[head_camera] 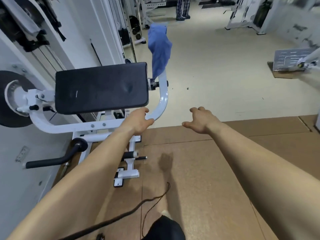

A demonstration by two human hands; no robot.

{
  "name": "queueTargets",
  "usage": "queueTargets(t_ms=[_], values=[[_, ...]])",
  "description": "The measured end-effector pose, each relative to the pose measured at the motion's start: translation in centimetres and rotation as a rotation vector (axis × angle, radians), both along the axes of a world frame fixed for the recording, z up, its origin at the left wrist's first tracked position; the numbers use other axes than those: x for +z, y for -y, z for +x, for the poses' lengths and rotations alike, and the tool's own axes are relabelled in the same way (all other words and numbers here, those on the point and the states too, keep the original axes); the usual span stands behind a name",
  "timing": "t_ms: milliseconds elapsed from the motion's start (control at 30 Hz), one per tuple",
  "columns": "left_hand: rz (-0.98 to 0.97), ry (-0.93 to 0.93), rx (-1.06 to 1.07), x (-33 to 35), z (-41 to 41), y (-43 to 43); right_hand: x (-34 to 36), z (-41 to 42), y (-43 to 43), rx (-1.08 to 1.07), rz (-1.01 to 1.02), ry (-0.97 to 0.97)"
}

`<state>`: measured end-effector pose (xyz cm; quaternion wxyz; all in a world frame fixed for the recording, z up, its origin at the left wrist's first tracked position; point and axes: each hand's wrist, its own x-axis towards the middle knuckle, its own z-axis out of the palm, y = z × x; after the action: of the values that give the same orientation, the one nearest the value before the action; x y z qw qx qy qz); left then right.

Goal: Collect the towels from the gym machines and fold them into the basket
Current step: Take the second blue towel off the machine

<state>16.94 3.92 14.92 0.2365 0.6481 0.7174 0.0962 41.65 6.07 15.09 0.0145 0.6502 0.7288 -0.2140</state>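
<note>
A blue towel (160, 49) hangs over the upright end of a white tube on a gym machine (161, 103) with a black pad (102, 87). Both my arms reach forward. My left hand (139, 121) is in front of the curved white tube below the pad, fingers loosely bent, holding nothing. My right hand (199, 122) hovers over the floor to the right of the machine, fingers relaxed and empty. Both hands are well short of the towel. No basket is in view.
A weight plate (10, 99) sits at the machine's left end. A black handle bar (52, 161) lies low on the left. Brown floor mats (199, 170) cover the near floor; a black cord (152, 199) trails across them. A person's legs (182, 8) stand far ahead. More machines stand at the right.
</note>
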Motion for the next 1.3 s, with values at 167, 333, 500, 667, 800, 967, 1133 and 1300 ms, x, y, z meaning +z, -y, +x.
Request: queueTargets(t_ms=[167, 333, 500, 667, 800, 967, 1133, 1300], values=[[0.044, 0.004, 0.010, -0.7, 1.2, -10.2, -0.2, 1.4, -10.1, 0.006, 0.017, 0.012], [0.072, 0.078, 0.051, -1.4, 1.6, -21.1, -0.5, 0.2, -22.0, 0.057, 0.026, 0.050], [0.112, 0.198, 0.186, -1.5, 1.2, -30.3, 0.4, -2.0, -32.7, 0.131, 0.029, 0.059], [0.175, 0.231, 0.323, -0.8, 0.3, -37.7, 1.4, -4.7, -41.6, 0.208, 0.092, 0.028], [0.244, 0.320, 0.424, -0.5, 0.0, -42.1, 1.5, -6.1, -47.8, 0.251, 0.192, -0.136], [0.323, 0.418, 0.471, -0.6, 0.2, -46.3, 0.1, -7.7, -54.1, 0.403, 0.272, -0.397], [0.368, 0.364, 0.587, -0.3, 1.3, -48.2, -0.7, -8.7, -57.7, 0.516, 0.394, -0.529], [0.394, 0.164, 0.722, 1.1, 2.2, -48.2, -0.4, -8.5, -58.9, 0.639, 0.620, -0.550]])
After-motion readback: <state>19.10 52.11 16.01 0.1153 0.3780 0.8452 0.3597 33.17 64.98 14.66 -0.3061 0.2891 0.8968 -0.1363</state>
